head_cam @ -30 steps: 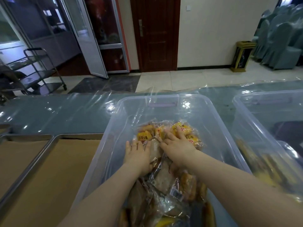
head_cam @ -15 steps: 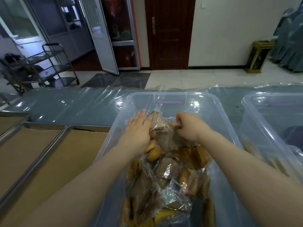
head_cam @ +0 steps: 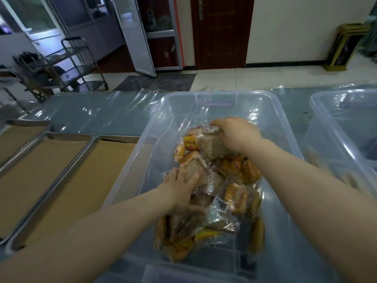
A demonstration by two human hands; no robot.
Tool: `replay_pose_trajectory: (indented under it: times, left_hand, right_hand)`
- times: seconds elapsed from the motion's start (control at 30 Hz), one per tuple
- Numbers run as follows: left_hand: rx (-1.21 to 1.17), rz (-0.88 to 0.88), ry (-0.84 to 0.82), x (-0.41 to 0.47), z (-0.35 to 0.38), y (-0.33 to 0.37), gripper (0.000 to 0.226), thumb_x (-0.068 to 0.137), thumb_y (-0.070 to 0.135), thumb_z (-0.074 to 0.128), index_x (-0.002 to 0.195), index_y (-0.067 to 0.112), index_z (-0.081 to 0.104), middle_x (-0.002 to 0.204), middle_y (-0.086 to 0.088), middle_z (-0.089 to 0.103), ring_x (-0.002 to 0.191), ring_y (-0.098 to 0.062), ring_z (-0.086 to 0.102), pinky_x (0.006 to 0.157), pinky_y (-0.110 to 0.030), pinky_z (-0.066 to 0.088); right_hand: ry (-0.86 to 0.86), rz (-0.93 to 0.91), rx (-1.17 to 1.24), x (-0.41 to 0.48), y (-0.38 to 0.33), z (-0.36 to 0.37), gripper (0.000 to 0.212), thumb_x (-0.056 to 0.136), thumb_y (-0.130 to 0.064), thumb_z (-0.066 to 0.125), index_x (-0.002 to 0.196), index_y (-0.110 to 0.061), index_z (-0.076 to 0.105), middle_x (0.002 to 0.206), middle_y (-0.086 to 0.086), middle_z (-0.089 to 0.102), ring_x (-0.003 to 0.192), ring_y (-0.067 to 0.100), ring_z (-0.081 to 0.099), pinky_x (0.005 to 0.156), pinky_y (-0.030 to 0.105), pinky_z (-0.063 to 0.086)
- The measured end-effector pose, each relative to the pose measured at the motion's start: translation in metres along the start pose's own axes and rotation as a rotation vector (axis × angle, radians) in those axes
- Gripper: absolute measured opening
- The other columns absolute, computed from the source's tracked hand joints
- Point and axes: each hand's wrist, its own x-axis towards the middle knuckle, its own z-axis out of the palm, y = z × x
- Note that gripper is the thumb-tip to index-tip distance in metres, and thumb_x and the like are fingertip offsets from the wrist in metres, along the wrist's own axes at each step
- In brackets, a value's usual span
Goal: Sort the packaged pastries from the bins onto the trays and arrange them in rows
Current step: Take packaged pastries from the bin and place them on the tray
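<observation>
**Both hands in the bin, trays bare of pastries**

We've got 2 hands down in the clear bin at centre frame. The right hand, up near the bin's far end, has its fingers curled over and clamped on a pale packet at the top of the heap. The left hand, lower and left of centre, lies spread with fairly straight fingers, resting on another pale wrapped piece, not closed round it.

Writing now: a yellow label with red characters faces us just left of the right hand, too blurred for us to read.

The packaged pastries sit heaped in clear wrappers along the middle of the bin, golden and pale ones mixed. A 2nd clear bin stands at the right edge, its contents hard to make out. At left, 3 metal trays lie side by side, lined with brown paper.
</observation>
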Motion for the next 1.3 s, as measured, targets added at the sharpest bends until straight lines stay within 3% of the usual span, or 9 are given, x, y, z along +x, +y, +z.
replay_pose_trajectory:
  times: [0.13,0.23,0.4,0.53,0.63,0.83,1.1,1.2,1.3]
  left_hand:
    - [0.085,0.029,0.066,0.004,0.01,0.001,0.128,0.064,0.079,0.059,0.137,0.034,-0.036,0.152,-0.018,-0.026,0.14,-0.043,-0.015,0.113,-0.051,0.004]
    - [0.116,0.034,0.147,0.008,0.015,0.005,0.113,0.079,0.057,0.062,0.141,0.031,-0.029,0.154,-0.022,-0.016,0.142,-0.043,-0.004,0.114,-0.049,0.013]
    - [0.141,0.063,0.322,0.011,0.001,0.0,0.079,0.092,0.023,0.05,0.149,0.021,-0.005,0.156,-0.019,0.011,0.141,-0.035,0.019,0.112,-0.043,0.023]
    - [0.117,-0.015,0.485,0.006,-0.02,-0.003,0.069,0.093,0.027,0.039,0.15,0.016,0.002,0.157,-0.01,0.016,0.14,-0.03,0.024,0.113,-0.053,0.012]
    - [-0.024,-0.061,0.632,-0.004,-0.039,-0.003,0.067,0.09,0.038,0.029,0.15,0.018,0.008,0.15,-0.009,0.033,0.132,-0.029,0.037,0.11,-0.049,0.019]
    - [-0.342,0.089,0.975,-0.029,-0.073,-0.019,0.077,0.087,0.03,0.055,0.149,0.03,0.009,0.142,-0.001,0.043,0.127,-0.019,0.041,0.106,-0.041,0.035]
    - [-0.471,0.088,1.188,-0.1,-0.099,-0.087,0.069,0.085,0.029,0.053,0.144,0.038,0.019,0.113,0.005,0.058,0.09,-0.008,0.054,0.07,-0.021,0.039]
    - [-0.556,0.064,1.211,-0.139,-0.083,-0.128,0.067,0.084,0.024,0.055,0.14,0.038,0.022,0.093,0.013,0.059,0.071,0.002,0.055,0.053,-0.011,0.036]
    - [-0.593,0.012,1.222,-0.179,-0.048,-0.176,0.061,0.086,0.025,0.057,0.134,0.042,0.024,0.087,0.017,0.057,0.065,0.008,0.054,0.048,-0.011,0.034]
  right_hand:
    - [-0.072,-0.103,-0.051,0.0,-0.002,0.004,0.064,0.091,-0.003,0.043,0.14,-0.044,0.039,0.134,0.005,0.052,0.112,0.031,0.054,0.074,0.037,0.044]
    - [-0.126,-0.151,-0.068,0.001,-0.005,0.005,0.056,0.092,-0.003,0.043,0.136,-0.036,0.049,0.138,0.008,0.049,0.117,0.033,0.052,0.093,0.042,0.046]
    - [-0.124,-0.139,-0.058,0.0,-0.007,0.002,0.053,0.092,-0.007,0.045,0.135,-0.036,0.05,0.137,0.008,0.049,0.116,0.032,0.052,0.091,0.041,0.045]
    - [-0.027,-0.102,0.015,0.001,-0.008,-0.011,0.039,0.092,-0.024,0.05,0.125,-0.041,0.059,0.129,0.003,0.054,0.113,0.03,0.054,0.093,0.041,0.047]
    - [0.086,-0.049,0.151,-0.002,-0.009,-0.025,0.039,0.087,-0.019,0.052,0.119,-0.038,0.065,0.126,0.004,0.057,0.113,0.03,0.054,0.094,0.041,0.046]
    - [0.38,-0.042,0.333,-0.018,-0.033,-0.051,0.042,0.088,0.0,0.047,0.11,-0.027,0.072,0.127,-0.001,0.054,0.115,0.021,0.05,0.095,0.026,0.036]
    - [0.592,-0.153,0.4,-0.052,-0.132,-0.084,0.037,0.093,-0.01,0.05,0.128,-0.018,0.059,0.122,-0.003,0.057,0.105,0.005,0.046,0.089,0.017,0.034]
    - [0.605,-0.169,0.415,-0.06,-0.184,-0.076,0.039,0.092,-0.012,0.053,0.13,-0.02,0.057,0.125,-0.005,0.054,0.103,-0.001,0.04,0.084,0.002,0.027]
    - [0.591,-0.173,0.452,-0.066,-0.244,-0.058,0.042,0.09,-0.012,0.057,0.131,-0.018,0.056,0.127,-0.002,0.054,0.108,0.005,0.047,0.09,0.011,0.033]
